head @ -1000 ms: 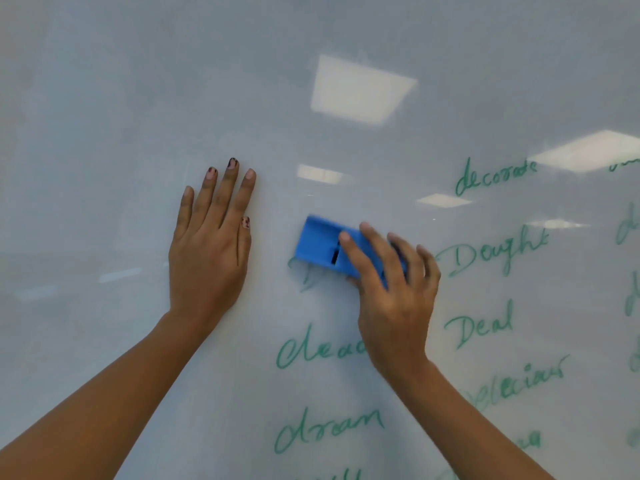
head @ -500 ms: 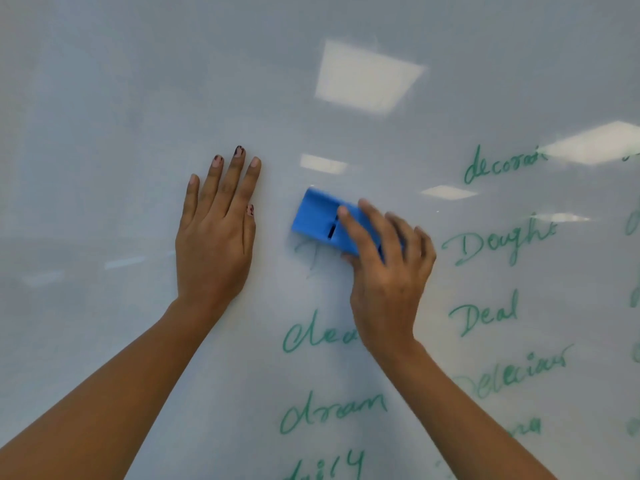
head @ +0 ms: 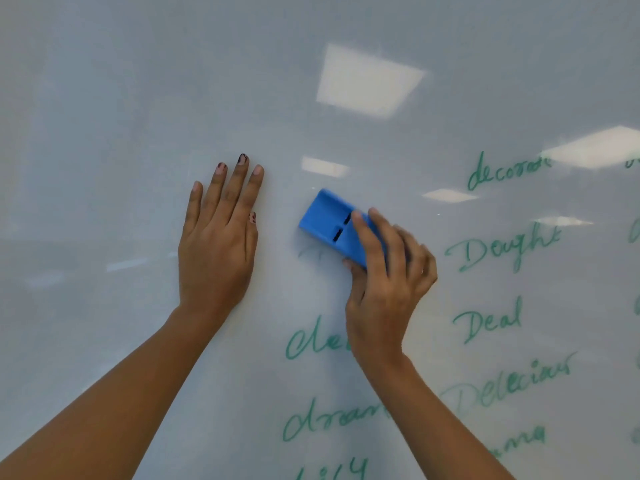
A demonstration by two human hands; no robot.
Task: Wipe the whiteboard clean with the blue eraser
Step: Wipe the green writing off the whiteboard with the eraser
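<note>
Since the earlier frames the blue eraser (head: 332, 226) has gone a little up and to the left on the whiteboard (head: 138, 98), and the faint green stroke below its left end is now paler, almost gone. The right hand (head: 384, 275) is closed around the right end of the eraser, with the fingers (head: 360, 226) laid over its top and the thumb under its lower edge; it presses the eraser flat on the board, tilted so that the left end is higher. The left hand (head: 218, 251) holds nothing. It lies open and flat on the board just to the left of the eraser, not touching it, with the fingers together and pointing up.

Green handwritten words are on the board below and to the right of the hands: "decorate" (head: 509, 171), "Dought" (head: 502, 247), "Deal" (head: 488, 320) and some others, partly hidden by the right forearm. Bright ceiling lights (head: 367, 81) are reflected in the upper part of the board.
</note>
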